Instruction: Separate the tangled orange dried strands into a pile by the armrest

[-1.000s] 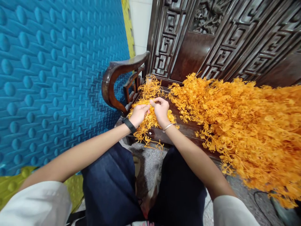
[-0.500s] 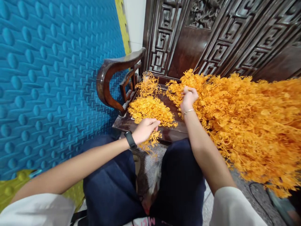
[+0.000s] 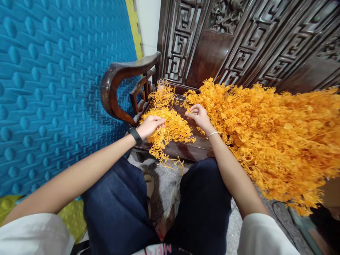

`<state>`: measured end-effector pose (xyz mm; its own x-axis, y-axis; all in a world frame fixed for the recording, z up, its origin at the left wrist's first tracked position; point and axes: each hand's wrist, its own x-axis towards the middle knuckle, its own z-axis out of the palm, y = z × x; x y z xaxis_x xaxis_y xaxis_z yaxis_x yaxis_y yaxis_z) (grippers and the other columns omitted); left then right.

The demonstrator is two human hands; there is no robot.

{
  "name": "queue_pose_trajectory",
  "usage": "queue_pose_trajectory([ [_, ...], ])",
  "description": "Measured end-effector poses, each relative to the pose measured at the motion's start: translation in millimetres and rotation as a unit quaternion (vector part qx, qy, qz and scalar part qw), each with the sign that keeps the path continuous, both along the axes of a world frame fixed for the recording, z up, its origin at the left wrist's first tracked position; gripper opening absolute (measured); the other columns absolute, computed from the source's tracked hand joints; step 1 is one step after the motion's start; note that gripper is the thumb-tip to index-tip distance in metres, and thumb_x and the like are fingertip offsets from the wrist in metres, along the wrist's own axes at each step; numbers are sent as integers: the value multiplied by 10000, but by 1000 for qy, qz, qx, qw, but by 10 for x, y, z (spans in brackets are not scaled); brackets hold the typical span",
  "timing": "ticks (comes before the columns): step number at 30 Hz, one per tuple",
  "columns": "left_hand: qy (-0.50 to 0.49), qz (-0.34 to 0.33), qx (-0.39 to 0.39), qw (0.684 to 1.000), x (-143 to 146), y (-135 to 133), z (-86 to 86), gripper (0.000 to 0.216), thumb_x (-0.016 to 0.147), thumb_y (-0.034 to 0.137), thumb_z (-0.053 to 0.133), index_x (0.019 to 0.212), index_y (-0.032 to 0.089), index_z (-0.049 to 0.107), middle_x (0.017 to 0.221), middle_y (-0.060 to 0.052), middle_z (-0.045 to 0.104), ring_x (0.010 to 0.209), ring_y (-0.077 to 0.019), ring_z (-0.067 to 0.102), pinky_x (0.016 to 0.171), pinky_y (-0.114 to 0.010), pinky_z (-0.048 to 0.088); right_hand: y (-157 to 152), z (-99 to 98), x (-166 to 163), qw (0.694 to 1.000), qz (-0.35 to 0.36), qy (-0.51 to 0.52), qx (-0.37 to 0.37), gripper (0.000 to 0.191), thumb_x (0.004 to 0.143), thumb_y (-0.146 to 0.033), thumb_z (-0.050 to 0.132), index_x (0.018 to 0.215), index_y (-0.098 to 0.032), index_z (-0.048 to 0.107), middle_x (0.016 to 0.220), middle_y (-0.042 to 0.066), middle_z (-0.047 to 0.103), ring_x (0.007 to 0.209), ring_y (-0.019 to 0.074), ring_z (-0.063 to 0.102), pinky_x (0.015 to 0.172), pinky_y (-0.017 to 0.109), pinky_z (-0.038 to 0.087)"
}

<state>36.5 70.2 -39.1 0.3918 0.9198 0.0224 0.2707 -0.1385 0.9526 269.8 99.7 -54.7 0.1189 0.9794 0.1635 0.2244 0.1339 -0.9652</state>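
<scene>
A big heap of orange plastic sprigs [image 3: 273, 134] covers the right part of a dark wooden bench seat [image 3: 191, 147]. A smaller pile of orange sprigs [image 3: 174, 125] lies at the seat's left end. My left hand [image 3: 150, 125], with a black band on its wrist, is closed on a bunch of sprigs that hangs over the seat's front edge. My right hand [image 3: 198, 115], wearing a thin bracelet, pinches a sprig at the left edge of the big heap.
The bench's curved armrest [image 3: 119, 81] stands on the left and its carved back [image 3: 239, 39] rises behind. A blue bumpy foam mat [image 3: 53, 88] covers the wall at left. My dark-trousered knees [image 3: 164, 209] are below, with speckled floor between them.
My right hand went from the small pile into the big heap and has drawn back to its left edge. My left hand dipped below the seat edge and rose again with its bunch.
</scene>
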Motion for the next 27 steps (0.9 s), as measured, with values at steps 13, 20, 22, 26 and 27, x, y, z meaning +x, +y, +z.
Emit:
queue_pose_trajectory([
  [13,0,-54,-26,998,-9,54,-69,263,771,235,520,533,145,587,550,5,554,538,-106,483,610,-239,378,-64,-42,96,962,62,-219,-151,61,617,-118,651,569,-119,613,382,-56,475,381,65,401,455,214,314],
  [20,-28,-54,-47,997,8,21,-73,223,780,246,530,591,151,598,563,11,554,549,-100,484,626,-235,370,-72,2,14,976,-16,-199,-91,69,672,-112,575,715,-130,625,466,-58,503,398,68,430,469,219,345],
  [22,-36,-40,-49,997,-1,2,-49,222,777,247,538,585,149,591,556,16,545,558,-98,476,625,-232,360,-128,85,-77,984,-24,-169,-48,96,710,-182,566,779,-147,623,555,-48,544,435,61,445,480,213,354],
  [26,-54,-11,-45,997,-8,-22,-2,218,761,227,554,559,144,561,544,25,523,566,-97,463,617,-229,343,-360,250,-404,990,121,-61,-46,260,748,-421,578,802,-170,620,651,-16,605,461,67,495,447,211,358],
  [27,-59,0,-43,997,-7,-23,1,221,757,218,556,549,144,545,534,32,506,556,-94,448,606,-228,334,-423,267,-499,982,164,-59,-71,320,754,-479,561,768,-165,620,643,-5,613,454,69,501,439,213,360],
])
